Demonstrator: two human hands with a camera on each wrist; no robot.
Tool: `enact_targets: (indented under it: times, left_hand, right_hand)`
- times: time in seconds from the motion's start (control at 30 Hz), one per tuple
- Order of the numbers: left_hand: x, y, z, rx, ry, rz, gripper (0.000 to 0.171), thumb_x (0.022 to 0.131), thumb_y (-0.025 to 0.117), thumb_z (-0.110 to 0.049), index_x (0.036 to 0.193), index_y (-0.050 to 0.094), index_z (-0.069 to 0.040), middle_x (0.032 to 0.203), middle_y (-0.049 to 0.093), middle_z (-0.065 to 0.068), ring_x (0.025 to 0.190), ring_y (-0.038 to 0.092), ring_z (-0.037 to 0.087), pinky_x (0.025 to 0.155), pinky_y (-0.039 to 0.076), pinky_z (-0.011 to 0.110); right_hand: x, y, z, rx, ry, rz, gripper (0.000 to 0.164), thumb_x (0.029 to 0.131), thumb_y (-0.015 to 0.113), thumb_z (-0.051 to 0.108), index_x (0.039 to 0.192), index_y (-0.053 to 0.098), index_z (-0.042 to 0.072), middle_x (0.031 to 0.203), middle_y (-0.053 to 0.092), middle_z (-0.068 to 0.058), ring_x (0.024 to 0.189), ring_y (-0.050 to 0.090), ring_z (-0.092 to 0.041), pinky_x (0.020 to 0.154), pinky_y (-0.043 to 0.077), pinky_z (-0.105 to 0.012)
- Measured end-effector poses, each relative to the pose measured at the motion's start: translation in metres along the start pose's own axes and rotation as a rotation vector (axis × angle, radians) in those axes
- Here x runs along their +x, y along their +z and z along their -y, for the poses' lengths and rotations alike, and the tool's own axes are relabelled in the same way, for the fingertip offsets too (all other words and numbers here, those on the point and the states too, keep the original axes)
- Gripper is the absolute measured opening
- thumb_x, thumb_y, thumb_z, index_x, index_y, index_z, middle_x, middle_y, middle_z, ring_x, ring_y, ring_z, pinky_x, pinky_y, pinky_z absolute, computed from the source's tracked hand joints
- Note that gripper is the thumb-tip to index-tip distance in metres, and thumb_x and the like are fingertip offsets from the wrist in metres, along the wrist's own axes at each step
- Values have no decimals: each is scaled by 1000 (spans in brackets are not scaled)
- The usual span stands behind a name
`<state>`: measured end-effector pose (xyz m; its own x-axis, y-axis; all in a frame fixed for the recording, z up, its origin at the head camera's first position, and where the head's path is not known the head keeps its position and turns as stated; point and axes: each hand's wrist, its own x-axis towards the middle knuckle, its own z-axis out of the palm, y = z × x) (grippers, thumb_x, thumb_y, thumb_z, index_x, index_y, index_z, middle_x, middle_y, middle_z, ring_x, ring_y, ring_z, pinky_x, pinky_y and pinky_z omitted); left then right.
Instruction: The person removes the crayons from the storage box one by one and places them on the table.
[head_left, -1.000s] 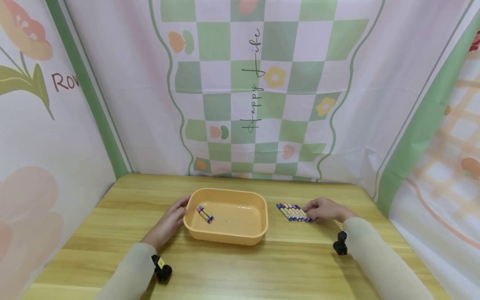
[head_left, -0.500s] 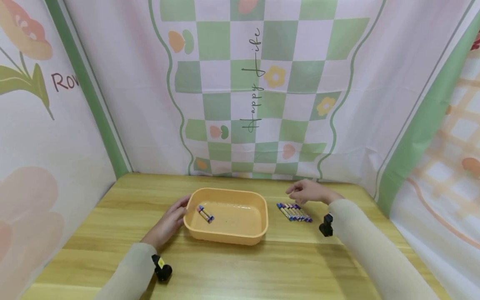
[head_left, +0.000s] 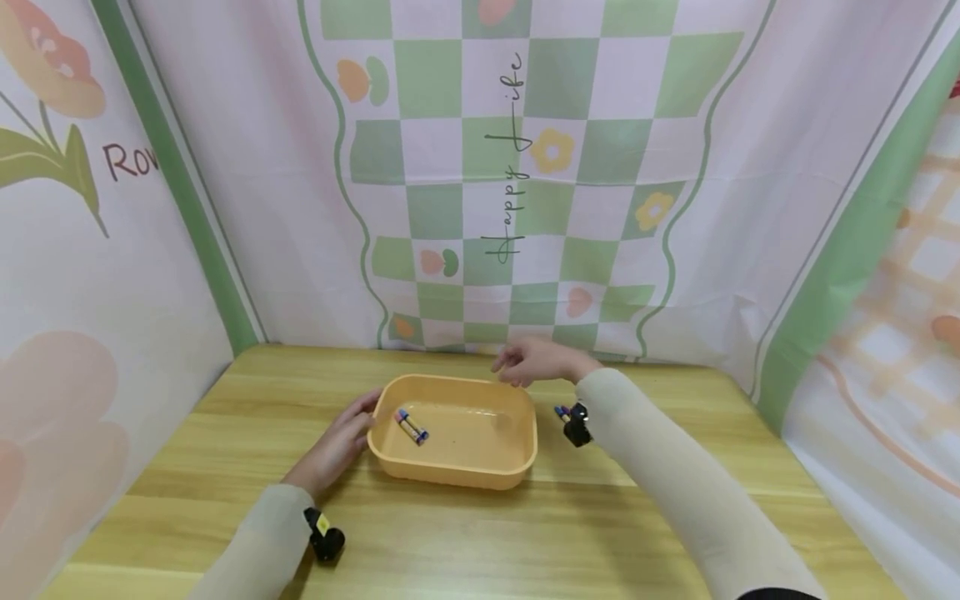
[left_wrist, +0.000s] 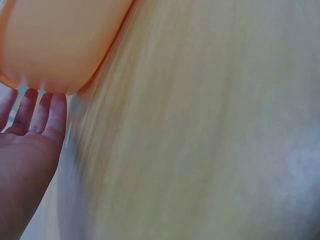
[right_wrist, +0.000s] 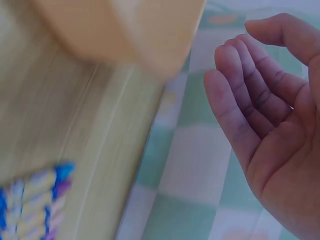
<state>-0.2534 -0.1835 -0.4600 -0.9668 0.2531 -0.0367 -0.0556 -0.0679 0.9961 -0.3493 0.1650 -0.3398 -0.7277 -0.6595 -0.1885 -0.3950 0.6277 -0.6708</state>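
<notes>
A shallow yellow-orange plastic basin (head_left: 455, 477) stands on the table. Two crayons (head_left: 412, 427) lie side by side inside it, toward the left. My left hand (head_left: 335, 450) touches the basin's left end with its fingers nearly straight, as the left wrist view shows. Above the basin's back right corner is my right hand (head_left: 542, 361). In the right wrist view its fingers bend loosely, thumb apart, with nothing visible between them. A row of several crayons (right_wrist: 32, 202) lies on the table right of the basin; my right wrist hides most of it in the head view.
The wooden table (head_left: 465, 542) ends at the back against a printed curtain (head_left: 495, 208) with green and white checks. More printed cloth hangs at the left and right sides. A small black camera sits on each wrist.
My right hand has left the crayon row, risen, and moved left to above the basin's back right corner. My left hand and the basin have stayed in place.
</notes>
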Motion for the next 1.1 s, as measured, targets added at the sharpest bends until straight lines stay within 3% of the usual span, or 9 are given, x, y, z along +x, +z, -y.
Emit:
enact_targets:
  times: [0.23,0.5,0.63,0.8,1.1]
  left_hand:
    - [2,0,0,7,-6,-6,62,99,41,-7,158,22,-6,164,17,16,145,30,38,115,32,47]
    - [1,-1,0,5,-7,-7,63,99,40,-8,159,21,-5,164,16,17,145,28,39,115,32,48]
    - [1,-1,-1,0,3,-2,62,99,40,-7,159,21,-5,164,17,18,145,29,39,115,32,47]
    - [1,-1,-1,9,2,-2,62,99,40,-7,159,21,-5,164,17,17,144,30,40,115,33,48]
    - [1,-1,1,0,4,-4,61,99,39,-6,158,24,-5,162,20,18,142,33,40,113,36,48]
  right_hand:
    - [28,27,24,-6,-19,54,30,94,66,16,121,67,3,100,71,-12,91,69,-27,78,59,-32]
    - [53,55,38,53,6,192,35,94,70,18,125,64,2,101,70,-7,100,67,-30,86,58,-36]
    - [65,68,39,42,30,221,39,93,72,23,126,64,4,101,69,-3,99,68,-26,87,58,-38]
    - [76,80,39,27,40,221,39,92,73,27,125,65,5,99,72,-4,95,69,-24,86,58,-38]
    - [91,100,30,149,98,156,35,90,75,22,119,66,4,90,71,-4,83,69,-20,80,59,-36]
